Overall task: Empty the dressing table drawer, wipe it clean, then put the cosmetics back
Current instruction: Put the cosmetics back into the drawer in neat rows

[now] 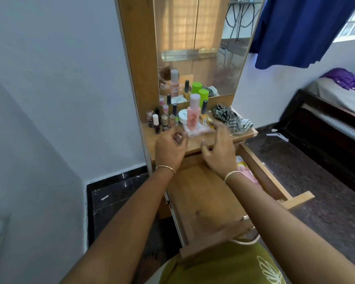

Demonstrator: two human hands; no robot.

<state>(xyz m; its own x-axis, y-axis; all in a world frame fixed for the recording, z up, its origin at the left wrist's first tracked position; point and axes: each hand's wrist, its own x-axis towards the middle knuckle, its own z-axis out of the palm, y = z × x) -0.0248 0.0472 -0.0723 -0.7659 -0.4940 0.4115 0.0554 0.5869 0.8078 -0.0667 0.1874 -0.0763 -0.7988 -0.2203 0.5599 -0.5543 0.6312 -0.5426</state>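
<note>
Wood-grain pull-out drawer [203, 201] is nearly bare, just a pink packet [246, 173] at its right wall. Cosmetics sit on the shelf above it: tall pink bottle [193, 112], nail-polish bottles [160, 119], striped cloth [230, 118] w/ them. Your left hand [170, 149] and right hand [218, 149] hover at the shelf edge, fingers loosely curled, holding nothing. Clear that packet, then grab the cloth & wipe corners first.

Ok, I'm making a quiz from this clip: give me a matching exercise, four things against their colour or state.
Things:
1. drawer
2. tall bottle
3. cloth
4. round jar

Colour or state:
A. white, low, lidded
B. pulled open
C. pink with a pale cap
D. striped, crumpled on the tabletop

Pairs: 1-B, 2-C, 3-D, 4-A
</note>
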